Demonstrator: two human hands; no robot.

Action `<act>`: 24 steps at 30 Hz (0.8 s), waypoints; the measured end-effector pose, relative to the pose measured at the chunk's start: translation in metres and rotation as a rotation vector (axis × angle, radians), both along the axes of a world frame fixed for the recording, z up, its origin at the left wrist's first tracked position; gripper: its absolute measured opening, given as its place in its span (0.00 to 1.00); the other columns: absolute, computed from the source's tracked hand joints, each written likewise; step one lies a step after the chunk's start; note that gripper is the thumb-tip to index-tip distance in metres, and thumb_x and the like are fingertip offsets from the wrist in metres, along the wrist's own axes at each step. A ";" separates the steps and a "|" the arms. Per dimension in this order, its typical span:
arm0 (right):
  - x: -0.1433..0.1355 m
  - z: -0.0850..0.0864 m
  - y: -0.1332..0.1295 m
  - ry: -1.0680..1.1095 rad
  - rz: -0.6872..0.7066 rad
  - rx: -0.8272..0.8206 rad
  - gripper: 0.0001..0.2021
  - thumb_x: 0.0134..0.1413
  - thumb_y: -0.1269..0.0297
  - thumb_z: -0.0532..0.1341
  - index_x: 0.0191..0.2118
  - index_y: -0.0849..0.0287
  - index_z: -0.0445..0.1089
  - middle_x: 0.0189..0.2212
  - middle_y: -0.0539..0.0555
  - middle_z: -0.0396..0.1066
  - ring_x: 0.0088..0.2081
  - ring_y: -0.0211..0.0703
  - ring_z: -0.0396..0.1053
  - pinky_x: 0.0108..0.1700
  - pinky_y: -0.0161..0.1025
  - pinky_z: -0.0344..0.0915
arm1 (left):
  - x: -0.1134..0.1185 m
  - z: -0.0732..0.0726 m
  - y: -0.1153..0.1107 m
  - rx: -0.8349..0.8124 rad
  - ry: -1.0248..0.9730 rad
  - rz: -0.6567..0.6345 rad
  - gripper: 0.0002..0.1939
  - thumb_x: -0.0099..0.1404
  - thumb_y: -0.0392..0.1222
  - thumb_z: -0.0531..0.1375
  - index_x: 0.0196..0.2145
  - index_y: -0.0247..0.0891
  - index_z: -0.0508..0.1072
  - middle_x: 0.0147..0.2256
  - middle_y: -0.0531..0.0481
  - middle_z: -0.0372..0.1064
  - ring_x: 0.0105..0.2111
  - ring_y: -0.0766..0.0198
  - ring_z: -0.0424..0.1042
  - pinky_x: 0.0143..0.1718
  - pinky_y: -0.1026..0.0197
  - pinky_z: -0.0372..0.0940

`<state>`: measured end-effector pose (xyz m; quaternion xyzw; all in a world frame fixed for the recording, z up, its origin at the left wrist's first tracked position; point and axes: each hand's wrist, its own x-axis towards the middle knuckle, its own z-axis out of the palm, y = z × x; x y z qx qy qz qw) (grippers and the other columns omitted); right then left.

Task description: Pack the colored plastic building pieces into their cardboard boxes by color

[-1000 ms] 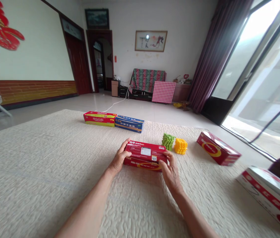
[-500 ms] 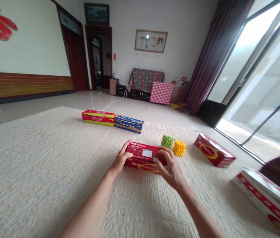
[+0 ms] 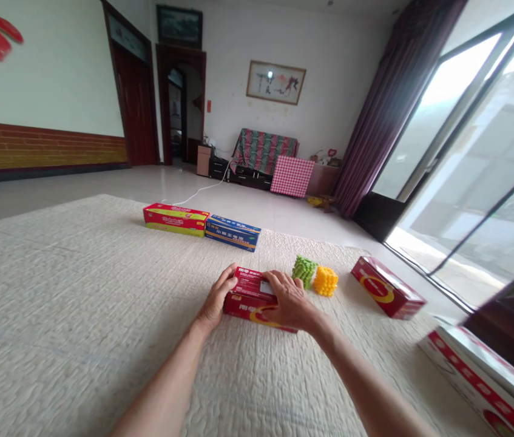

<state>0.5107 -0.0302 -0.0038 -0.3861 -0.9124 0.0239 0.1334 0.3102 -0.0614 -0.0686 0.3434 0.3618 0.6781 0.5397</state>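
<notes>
A long red cardboard box [image 3: 244, 308] with white lettering and a yellow ring lies on the quilted cream mat in front of me. My left hand [image 3: 215, 298] grips its left end, thumb on the near upper edge and fingers around the far side. Across the box's right half lies my right hand [image 3: 287, 301], fingers over the top and thumb against the front face, covering part of the print. Just beyond that hand sit a green beaded cube [image 3: 304, 271] and a yellow beaded cube [image 3: 326, 281], side by side.
Farther back, a red-and-yellow box [image 3: 175, 220] stands end to end with a blue box [image 3: 232, 233]. Another red box [image 3: 386, 287] lies to the right. A white-and-red carton [image 3: 470, 376] occupies the near right corner. The mat [image 3: 79, 303] ends before a tiled floor.
My right hand has slid left along the red box, from its right end toward the middle. My left hand keeps its hold on the left end. The view has shifted slightly.
</notes>
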 end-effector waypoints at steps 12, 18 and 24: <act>-0.001 0.119 0.072 0.042 -0.015 -0.073 0.35 0.38 0.57 0.68 0.56 0.51 0.59 0.49 0.58 0.66 0.47 0.52 0.67 0.47 0.47 0.63 | -0.012 -0.007 0.054 -0.151 -0.195 -0.021 0.22 0.59 0.51 0.61 0.46 0.36 0.71 0.40 0.43 0.76 0.40 0.60 0.75 0.38 0.61 0.63; 0.015 0.140 0.156 -0.131 -0.247 0.260 0.38 0.38 0.54 0.67 0.58 0.51 0.57 0.56 0.59 0.62 0.56 0.62 0.57 0.53 0.59 0.55 | -0.009 -0.009 0.052 -0.182 -0.074 -0.053 0.27 0.57 0.54 0.62 0.50 0.35 0.70 0.45 0.38 0.75 0.45 0.56 0.74 0.42 0.59 0.62; 0.022 0.087 0.205 -0.203 -0.356 0.156 0.39 0.37 0.60 0.68 0.59 0.50 0.56 0.58 0.60 0.61 0.57 0.62 0.54 0.52 0.62 0.54 | -0.006 -0.010 0.057 -0.182 -0.082 -0.059 0.25 0.58 0.52 0.61 0.48 0.35 0.71 0.43 0.39 0.75 0.43 0.57 0.74 0.41 0.59 0.64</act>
